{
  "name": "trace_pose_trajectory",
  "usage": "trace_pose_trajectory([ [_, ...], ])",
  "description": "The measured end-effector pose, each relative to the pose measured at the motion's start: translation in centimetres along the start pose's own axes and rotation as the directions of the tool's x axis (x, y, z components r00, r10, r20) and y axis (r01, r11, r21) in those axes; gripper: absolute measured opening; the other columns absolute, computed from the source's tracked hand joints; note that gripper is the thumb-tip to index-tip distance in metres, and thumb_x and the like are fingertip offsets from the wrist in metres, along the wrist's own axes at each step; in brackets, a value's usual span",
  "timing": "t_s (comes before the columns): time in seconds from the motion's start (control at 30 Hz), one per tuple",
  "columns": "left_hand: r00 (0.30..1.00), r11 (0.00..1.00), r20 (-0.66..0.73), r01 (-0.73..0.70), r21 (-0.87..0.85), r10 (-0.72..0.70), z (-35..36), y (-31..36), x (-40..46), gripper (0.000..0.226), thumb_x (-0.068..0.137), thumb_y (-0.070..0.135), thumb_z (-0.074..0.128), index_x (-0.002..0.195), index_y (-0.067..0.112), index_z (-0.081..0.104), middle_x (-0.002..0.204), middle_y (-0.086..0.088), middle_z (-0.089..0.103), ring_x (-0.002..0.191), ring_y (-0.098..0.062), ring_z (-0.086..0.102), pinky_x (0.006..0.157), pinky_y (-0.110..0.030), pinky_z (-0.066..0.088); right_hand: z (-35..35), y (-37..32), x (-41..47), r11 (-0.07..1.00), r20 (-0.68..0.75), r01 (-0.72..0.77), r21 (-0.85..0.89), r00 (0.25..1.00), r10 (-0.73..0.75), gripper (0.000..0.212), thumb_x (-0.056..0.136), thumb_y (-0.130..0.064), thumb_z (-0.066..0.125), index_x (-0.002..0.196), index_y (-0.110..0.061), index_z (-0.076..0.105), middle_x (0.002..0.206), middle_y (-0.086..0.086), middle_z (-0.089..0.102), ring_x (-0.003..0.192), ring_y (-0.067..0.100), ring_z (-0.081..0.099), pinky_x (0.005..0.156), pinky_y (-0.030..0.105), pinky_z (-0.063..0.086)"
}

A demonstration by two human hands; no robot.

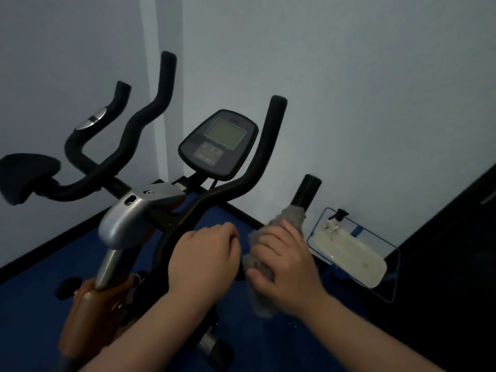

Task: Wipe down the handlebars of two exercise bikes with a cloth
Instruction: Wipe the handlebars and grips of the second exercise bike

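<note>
A black handlebar (257,162) of the near exercise bike curves up on both sides of its console (218,143). My right hand (284,261) grips a grey cloth (291,214) wrapped around the right grip, whose black tip (308,190) sticks out above the cloth. Just left of it, my left hand (205,255) is closed around the lower bend of the same handlebar. A second bike's handlebars (145,114) rise at the left, with a silver sensor plate (92,119) on one bar.
A black saddle (25,175) sits at the far left. The silver stem housing (126,221) and orange frame (94,304) stand below the bars. A wire basket with a pale tray and a pump bottle (335,218) rests on the blue floor (43,288) against the white wall.
</note>
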State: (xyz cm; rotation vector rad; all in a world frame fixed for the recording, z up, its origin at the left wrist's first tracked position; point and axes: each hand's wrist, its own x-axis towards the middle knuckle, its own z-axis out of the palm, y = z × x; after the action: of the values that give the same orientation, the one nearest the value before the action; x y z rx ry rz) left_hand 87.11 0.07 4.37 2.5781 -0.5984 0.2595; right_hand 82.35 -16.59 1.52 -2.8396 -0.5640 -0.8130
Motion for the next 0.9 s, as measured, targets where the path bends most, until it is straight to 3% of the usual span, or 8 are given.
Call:
trace_pose_trajectory([
  [0.1,0.998,0.997,0.037,-0.048,0.060,0.046,0.3,-0.4,-0.1,0.025,0.093,0.038,0.040,0.082,0.029,0.060,0.071,0.005,0.065,0.072,-0.014,0.058,0.072,-0.029,0.035,-2.2,4.5,2.2,0.975,0.086,0.173,-0.138,0.983,-0.162,0.025,0.089,-0.029,0.053,0.082,-0.013,0.069,0.081,0.002,0.067,0.083,0.023,0.062,0.110,0.040,0.030],
  [0.3,0.997,0.997,0.077,-0.038,0.072,0.033,0.3,-0.4,-0.2,0.032,0.092,0.043,0.035,0.069,0.027,0.051,0.064,0.006,0.057,0.072,-0.011,0.053,0.082,-0.030,0.040,0.2,2.0,1.4,0.977,-0.183,-0.209,-0.029,0.962,0.201,0.026,0.081,-0.037,0.058,0.074,-0.013,0.066,0.080,0.000,0.064,0.093,0.019,0.059,0.117,0.049,0.014],
  [0.57,0.999,0.997,0.025,-0.028,0.072,0.027,0.4,-0.5,-0.2,0.032,0.091,0.042,0.039,0.064,0.027,0.049,0.055,0.007,0.047,0.061,-0.009,0.044,0.069,-0.026,0.027,-5.5,10.2,6.3,0.811,0.102,0.411,-0.417,0.908,-0.407,0.037,0.093,-0.037,0.047,0.073,-0.015,0.068,0.069,0.002,0.064,0.071,0.022,0.062,0.112,0.043,0.030],
  [0.67,1.000,0.998,0.019,-0.026,0.063,0.025,0.6,-0.4,-0.1,0.034,0.091,0.040,0.042,0.061,0.027,0.047,0.053,0.007,0.046,0.060,-0.009,0.044,0.069,-0.025,0.025,-7.9,13.2,9.2,0.781,0.224,0.478,-0.401,0.878,-0.423,0.037,0.093,-0.038,0.046,0.073,-0.014,0.064,0.063,0.003,0.061,0.058,0.022,0.058,0.083,0.038,0.053],
  [0.73,0.999,0.996,0.022,-0.031,0.087,0.029,0.7,-0.4,-0.2,0.033,0.091,0.040,0.043,0.061,0.027,0.049,0.052,0.008,0.044,0.058,-0.009,0.042,0.069,-0.024,0.024,-7.6,13.1,9.0,0.909,0.125,0.305,-0.284,0.952,-0.281,0.038,0.092,-0.038,0.046,0.075,-0.010,0.064,0.062,0.005,0.060,0.052,0.023,0.056,0.050,0.031,0.051],
  [0.8,1.000,0.995,0.004,-0.027,0.100,0.027,0.7,-0.4,-0.2,0.032,0.090,0.041,0.044,0.063,0.026,0.053,0.051,0.009,0.041,0.057,-0.009,0.039,0.069,-0.025,0.024,-5.6,11.3,7.2,0.993,-0.129,-0.081,-0.081,0.989,0.070,0.038,0.094,-0.037,0.045,0.086,-0.008,0.067,0.070,0.007,0.065,0.058,0.025,0.059,0.051,0.038,0.052],
  [0.83,1.000,0.994,-0.002,-0.021,0.106,0.021,0.7,-0.4,-0.1,0.032,0.089,0.042,0.044,0.063,0.026,0.053,0.050,0.009,0.041,0.057,-0.009,0.039,0.069,-0.026,0.024,-4.2,9.8,6.4,0.947,-0.254,-0.305,0.106,0.912,0.322,0.036,0.096,-0.036,0.043,0.093,-0.008,0.066,0.074,0.007,0.065,0.062,0.024,0.060,0.055,0.041,0.053],
  [0.9,1.000,0.994,0.003,-0.019,0.110,0.019,0.9,-0.3,0.0,0.033,0.089,0.043,0.043,0.061,0.027,0.050,0.050,0.009,0.041,0.057,-0.009,0.039,0.069,-0.026,0.026,-1.4,6.1,5.5,0.683,-0.353,-0.554,0.477,0.590,0.726,0.034,0.098,-0.040,0.037,0.108,-0.018,0.061,0.080,0.001,0.064,0.069,0.018,0.061,0.060,0.040,0.055],
])
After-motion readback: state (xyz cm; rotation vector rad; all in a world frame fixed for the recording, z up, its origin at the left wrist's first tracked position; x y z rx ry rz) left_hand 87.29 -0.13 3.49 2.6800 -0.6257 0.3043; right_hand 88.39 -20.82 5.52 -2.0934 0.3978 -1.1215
